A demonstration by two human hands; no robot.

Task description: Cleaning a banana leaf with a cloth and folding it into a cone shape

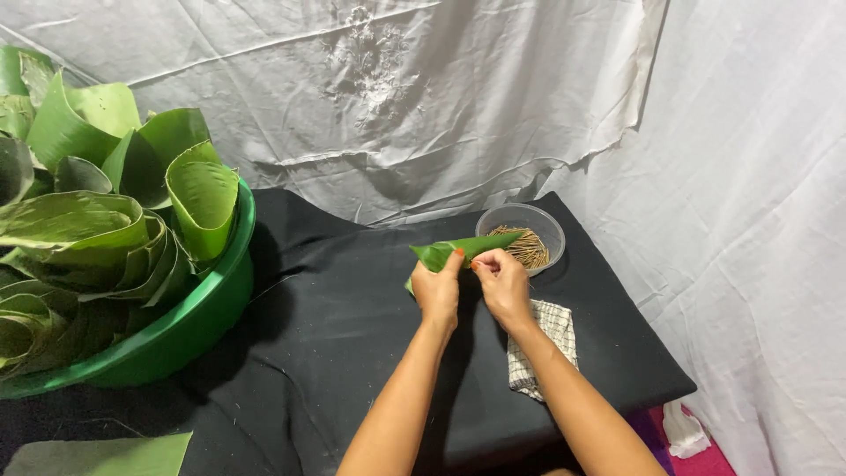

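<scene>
Right in the middle of the frame, two hands hold a folded banana leaf cone (pixel 463 249) over the black cloth (pixel 335 335). The left hand (pixel 436 291) is closed tight around the wide end of the cone. The right hand (pixel 502 282) pinches the leaf edge just beside it, fingers together. The cone's long side runs left to right, and its pointy tip sticks out toward the clear bowl of thin sticks (pixel 526 238), very near the right hand. A checked cloth (pixel 539 348) lies under the right wrist. A green tub (pixel 189 322) full of rolled leaves sits far left.
</scene>
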